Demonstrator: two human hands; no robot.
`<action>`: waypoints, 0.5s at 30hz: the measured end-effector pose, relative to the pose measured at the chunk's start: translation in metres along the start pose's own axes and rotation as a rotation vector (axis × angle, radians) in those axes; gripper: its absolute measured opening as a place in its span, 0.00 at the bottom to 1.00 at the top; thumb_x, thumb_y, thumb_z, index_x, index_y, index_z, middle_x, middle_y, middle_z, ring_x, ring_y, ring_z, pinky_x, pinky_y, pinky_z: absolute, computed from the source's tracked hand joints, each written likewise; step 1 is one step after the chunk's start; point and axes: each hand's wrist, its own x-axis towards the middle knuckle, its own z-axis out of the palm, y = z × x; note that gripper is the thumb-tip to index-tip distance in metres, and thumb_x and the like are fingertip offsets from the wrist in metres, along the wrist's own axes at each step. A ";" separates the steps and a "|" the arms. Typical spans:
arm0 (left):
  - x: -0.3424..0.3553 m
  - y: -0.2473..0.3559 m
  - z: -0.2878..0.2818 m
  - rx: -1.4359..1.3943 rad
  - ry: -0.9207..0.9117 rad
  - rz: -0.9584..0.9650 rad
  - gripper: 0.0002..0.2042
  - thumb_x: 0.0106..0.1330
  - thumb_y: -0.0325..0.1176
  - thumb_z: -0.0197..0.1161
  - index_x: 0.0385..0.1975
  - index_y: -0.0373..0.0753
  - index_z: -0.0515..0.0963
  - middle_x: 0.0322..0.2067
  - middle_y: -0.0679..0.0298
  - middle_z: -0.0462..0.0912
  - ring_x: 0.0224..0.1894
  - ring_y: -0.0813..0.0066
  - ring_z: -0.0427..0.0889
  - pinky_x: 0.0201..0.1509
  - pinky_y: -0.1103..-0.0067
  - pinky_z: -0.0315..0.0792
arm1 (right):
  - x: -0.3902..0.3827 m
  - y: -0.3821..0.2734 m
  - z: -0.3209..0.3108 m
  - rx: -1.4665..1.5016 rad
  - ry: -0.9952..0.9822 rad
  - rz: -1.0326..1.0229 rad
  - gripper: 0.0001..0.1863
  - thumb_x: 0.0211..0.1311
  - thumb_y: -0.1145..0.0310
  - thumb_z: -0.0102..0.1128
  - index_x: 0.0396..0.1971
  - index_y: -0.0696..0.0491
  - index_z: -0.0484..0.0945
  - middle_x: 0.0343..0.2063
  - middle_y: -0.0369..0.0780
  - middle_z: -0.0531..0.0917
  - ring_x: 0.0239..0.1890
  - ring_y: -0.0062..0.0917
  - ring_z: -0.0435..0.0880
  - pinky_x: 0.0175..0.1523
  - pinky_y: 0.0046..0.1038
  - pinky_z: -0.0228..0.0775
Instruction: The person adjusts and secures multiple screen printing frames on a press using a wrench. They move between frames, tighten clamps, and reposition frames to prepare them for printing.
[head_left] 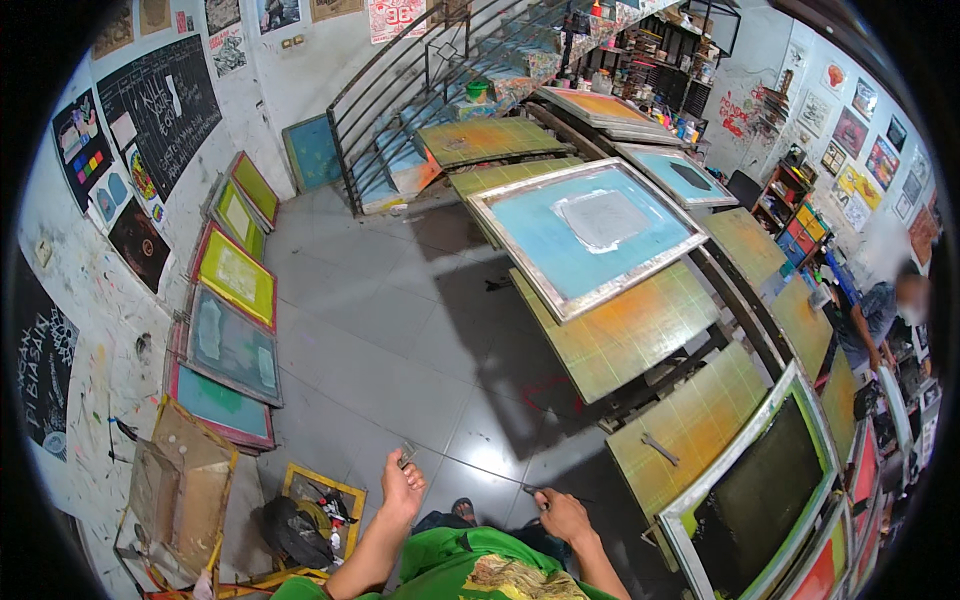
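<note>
Well, small dark object (529, 489) (indistinct)

Item (406, 456) in left hand (403, 486) — too small to tell.

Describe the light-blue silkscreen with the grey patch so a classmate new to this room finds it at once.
Find the black-railed staircase at the back, then the yellow-green boards to its right. Over them lies the large light-blue silkscreen. Its grey patch sets it apart from the blue screen beyond it, which has a black patch.

L head cam, dn-facing fisheye
</note>
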 end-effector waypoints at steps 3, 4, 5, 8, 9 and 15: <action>0.035 0.022 -0.002 -0.029 -0.043 0.019 0.23 0.76 0.51 0.55 0.20 0.49 0.60 0.16 0.73 0.56 0.16 0.81 0.57 0.20 0.79 0.52 | 0.042 0.054 0.049 -0.191 -0.086 0.241 0.20 0.72 0.55 0.55 0.51 0.54 0.85 0.50 0.55 0.87 0.57 0.52 0.84 0.61 0.50 0.75; 0.043 0.028 0.002 -0.033 -0.027 0.019 0.23 0.77 0.50 0.55 0.20 0.49 0.60 0.16 0.73 0.56 0.16 0.81 0.56 0.19 0.79 0.52 | 0.051 0.081 0.066 -0.230 -0.130 0.285 0.21 0.71 0.55 0.56 0.51 0.54 0.85 0.51 0.55 0.86 0.58 0.51 0.83 0.62 0.50 0.75; 0.052 0.034 0.009 -0.034 -0.014 0.015 0.23 0.77 0.50 0.55 0.20 0.48 0.60 0.16 0.73 0.57 0.16 0.81 0.56 0.19 0.79 0.52 | 0.057 0.114 0.089 -0.192 -0.156 0.337 0.21 0.70 0.54 0.57 0.50 0.54 0.86 0.52 0.55 0.86 0.59 0.51 0.83 0.62 0.48 0.76; 0.093 0.044 0.032 -0.042 -0.060 -0.010 0.22 0.77 0.49 0.55 0.20 0.48 0.62 0.16 0.74 0.57 0.16 0.81 0.56 0.19 0.80 0.52 | 0.066 0.273 0.182 -0.192 -0.383 0.507 0.23 0.65 0.51 0.61 0.47 0.56 0.87 0.53 0.54 0.86 0.58 0.49 0.85 0.61 0.43 0.78; 0.106 0.053 0.035 -0.041 -0.071 0.019 0.21 0.78 0.48 0.55 0.20 0.48 0.62 0.16 0.75 0.56 0.16 0.82 0.56 0.19 0.80 0.52 | 0.075 0.271 0.189 -0.150 -0.430 0.556 0.23 0.65 0.51 0.61 0.48 0.56 0.87 0.53 0.55 0.86 0.57 0.50 0.85 0.60 0.43 0.78; 0.157 0.138 0.152 0.590 -0.087 0.268 0.20 0.77 0.47 0.60 0.22 0.45 0.71 0.17 0.76 0.62 0.18 0.86 0.58 0.20 0.79 0.52 | 0.200 0.200 0.152 0.056 -0.383 0.633 0.23 0.66 0.53 0.59 0.50 0.54 0.85 0.54 0.55 0.85 0.55 0.50 0.85 0.60 0.44 0.79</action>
